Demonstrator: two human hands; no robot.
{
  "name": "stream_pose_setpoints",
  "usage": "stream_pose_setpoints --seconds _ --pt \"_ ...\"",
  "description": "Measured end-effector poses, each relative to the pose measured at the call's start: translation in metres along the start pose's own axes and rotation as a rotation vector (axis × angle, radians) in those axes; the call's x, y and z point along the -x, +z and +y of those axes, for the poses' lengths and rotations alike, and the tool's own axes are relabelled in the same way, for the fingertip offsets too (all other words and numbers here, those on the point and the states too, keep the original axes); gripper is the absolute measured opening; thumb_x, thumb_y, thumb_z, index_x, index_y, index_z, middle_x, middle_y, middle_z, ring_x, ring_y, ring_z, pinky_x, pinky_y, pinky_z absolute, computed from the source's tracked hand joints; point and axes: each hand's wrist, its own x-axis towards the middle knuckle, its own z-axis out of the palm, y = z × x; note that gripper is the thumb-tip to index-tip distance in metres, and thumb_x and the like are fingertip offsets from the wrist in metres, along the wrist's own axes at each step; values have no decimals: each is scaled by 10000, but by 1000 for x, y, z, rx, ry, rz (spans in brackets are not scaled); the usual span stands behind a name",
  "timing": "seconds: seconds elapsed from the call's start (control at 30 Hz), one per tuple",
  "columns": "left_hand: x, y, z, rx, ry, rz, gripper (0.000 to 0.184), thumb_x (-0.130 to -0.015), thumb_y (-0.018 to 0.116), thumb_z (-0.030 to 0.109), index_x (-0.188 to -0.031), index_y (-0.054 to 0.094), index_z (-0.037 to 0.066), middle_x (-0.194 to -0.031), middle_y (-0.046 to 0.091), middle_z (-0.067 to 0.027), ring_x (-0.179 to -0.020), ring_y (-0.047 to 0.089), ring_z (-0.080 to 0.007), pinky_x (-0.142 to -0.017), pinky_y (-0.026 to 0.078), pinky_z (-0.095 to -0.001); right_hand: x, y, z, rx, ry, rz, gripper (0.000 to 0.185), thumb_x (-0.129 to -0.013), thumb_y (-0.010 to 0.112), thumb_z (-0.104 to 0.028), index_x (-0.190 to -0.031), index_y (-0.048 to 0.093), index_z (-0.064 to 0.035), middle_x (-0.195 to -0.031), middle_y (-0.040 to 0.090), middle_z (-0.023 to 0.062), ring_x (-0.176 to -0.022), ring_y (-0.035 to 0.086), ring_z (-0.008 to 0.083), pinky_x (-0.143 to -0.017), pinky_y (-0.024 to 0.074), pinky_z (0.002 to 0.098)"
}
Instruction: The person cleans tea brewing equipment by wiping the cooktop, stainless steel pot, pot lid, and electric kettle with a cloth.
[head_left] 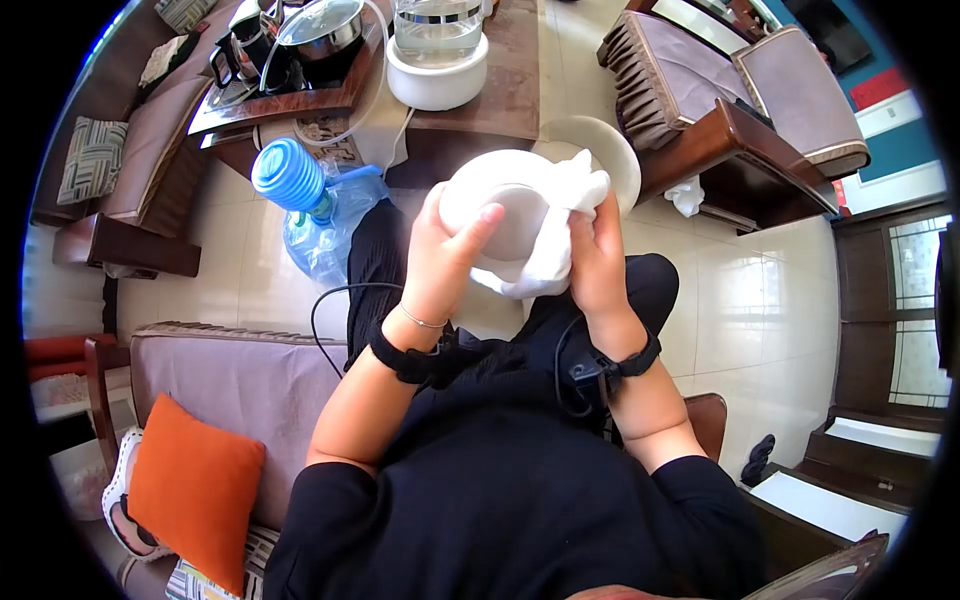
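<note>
My left hand grips the left side of a white bowl, with the thumb lying over its round middle. The bowl is tilted towards me above my lap. In my right hand is a bunched white cloth, pressed against the bowl's right side and lower edge. Part of the cloth sticks up above my right fingers. The fingers of both hands are partly hidden behind the bowl and cloth.
A cream round stool or bin stands just beyond my hands. Left of my knee is a blue water jug in clear plastic. The table ahead holds a white-based kettle and a pot. An orange cushion lies on the sofa.
</note>
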Motion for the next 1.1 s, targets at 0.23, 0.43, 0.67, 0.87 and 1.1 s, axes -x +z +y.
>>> stream_pose_setpoints --seconds 0.23,0.43,0.67,0.87,1.1 --pt "0 -22 12 -75 34 -43 401 -788 728 253 -1025 557 -21 -909 626 -80 -836 571 -118 -754 477 -271 -7 -9 -22 255 -43 -244 296 -918 580 -185 -1156 506 -25 -1025 592 85 -952 565 166 -839 444 294" --pt "2 -27 19 -436 37 -191 498 -720 759 349 -976 547 -20 -851 625 -155 -798 611 -221 -736 481 -332 -22 1 -48 642 -210 -325 264 -822 638 -132 -1057 549 -50 -946 598 137 -838 606 320 -752 487 353" --pt "26 5 1 -248 72 -474 489 -716 701 136 -1162 539 14 -1029 625 -62 -944 605 -183 -852 471 -310 -29 31 -55 970 -544 -674 231 -720 658 -106 -929 559 -98 -865 570 97 -785 596 311 -665 496 380" --pt "23 2 -10 -104 -155 -222 397 -743 722 188 -1053 570 -7 -957 632 -69 -872 581 -121 -783 476 -282 -48 16 -42 811 -577 -501 245 -720 659 -118 -940 552 -111 -860 561 97 -758 594 324 -642 497 394" --pt "12 -9 9 175 -85 208 326 -829 693 165 -1066 548 -4 -954 612 -64 -842 573 -121 -762 474 -270 -1 0 -25 883 -530 -254 319 -675 689 -59 -956 545 -98 -828 527 107 -703 579 317 -618 484 384"
